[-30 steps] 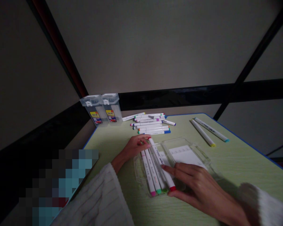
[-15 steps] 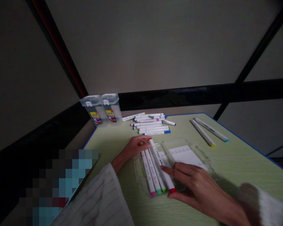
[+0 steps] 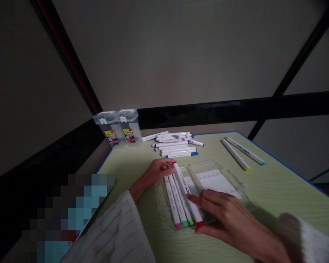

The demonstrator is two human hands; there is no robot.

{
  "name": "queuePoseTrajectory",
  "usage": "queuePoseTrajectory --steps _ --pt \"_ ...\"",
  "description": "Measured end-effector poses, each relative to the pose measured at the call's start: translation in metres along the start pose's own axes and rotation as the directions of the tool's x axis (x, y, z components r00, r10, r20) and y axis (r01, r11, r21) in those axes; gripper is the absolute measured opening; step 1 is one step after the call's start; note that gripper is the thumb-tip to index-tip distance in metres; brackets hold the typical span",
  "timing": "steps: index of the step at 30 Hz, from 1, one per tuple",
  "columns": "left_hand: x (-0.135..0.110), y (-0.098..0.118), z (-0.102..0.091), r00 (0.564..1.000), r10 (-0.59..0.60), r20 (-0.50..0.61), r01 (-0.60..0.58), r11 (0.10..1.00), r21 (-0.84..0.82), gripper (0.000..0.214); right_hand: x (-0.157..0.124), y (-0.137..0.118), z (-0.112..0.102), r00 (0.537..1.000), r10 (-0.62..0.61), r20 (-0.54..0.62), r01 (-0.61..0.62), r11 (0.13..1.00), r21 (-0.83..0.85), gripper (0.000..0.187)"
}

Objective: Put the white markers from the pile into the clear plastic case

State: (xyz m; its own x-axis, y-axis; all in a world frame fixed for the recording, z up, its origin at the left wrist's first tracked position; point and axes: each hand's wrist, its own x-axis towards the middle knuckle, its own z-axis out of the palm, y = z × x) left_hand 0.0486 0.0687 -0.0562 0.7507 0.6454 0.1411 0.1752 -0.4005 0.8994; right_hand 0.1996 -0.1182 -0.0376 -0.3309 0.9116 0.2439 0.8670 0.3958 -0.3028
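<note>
A white marker with red ends (image 3: 191,205) lies lengthwise over an open clear plastic case (image 3: 161,208). At its far red end, the fingers of my left hand (image 3: 159,170) are closed on it. My right hand (image 3: 227,212) grips the near part, index finger against the barrel and thumb at the red cap. Left of it in the case, side by side, lie a pink-ended marker (image 3: 173,204), a green-ended marker (image 3: 180,204) and a light-green-ended marker (image 3: 190,221), partly covered. A white printed sheet (image 3: 215,180) shows in the case's right half.
Beyond the case lies a pile of white markers (image 3: 178,144) with coloured caps. Two closed clear boxes (image 3: 117,128) stand at the back left. A yellow-ended marker (image 3: 235,154) and a teal-ended marker (image 3: 246,151) rest at the right. A wall rises behind the table (image 3: 285,171).
The red-ended marker has shifted very slightly, its near end a touch left toward the light-green one. Both hands keep nearly the same places.
</note>
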Motion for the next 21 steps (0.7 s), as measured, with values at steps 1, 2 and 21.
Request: queuePoseTrajectory --steps 1,2,21 --pt "0.0001 -0.0003 0.0001 1.0 -0.001 0.002 0.001 1.0 0.0 0.032 0.0001 -0.0001 -0.0002 1.0 0.003 0.006 -0.003 1.0 -0.002 0.048" --pt "0.0001 -0.0005 0.0003 1.0 -0.002 0.002 0.002 1.0 0.0 0.032 0.0001 -0.0001 -0.0003 1.0 0.006 0.011 -0.006 1.0 -0.002 0.048" --pt "-0.0002 0.0016 0.0005 1.0 -0.01 0.007 0.01 1.0 0.022 0.032 0.0005 -0.0016 -0.0024 0.999 0.012 0.03 -0.012 1.0 0.007 0.048"
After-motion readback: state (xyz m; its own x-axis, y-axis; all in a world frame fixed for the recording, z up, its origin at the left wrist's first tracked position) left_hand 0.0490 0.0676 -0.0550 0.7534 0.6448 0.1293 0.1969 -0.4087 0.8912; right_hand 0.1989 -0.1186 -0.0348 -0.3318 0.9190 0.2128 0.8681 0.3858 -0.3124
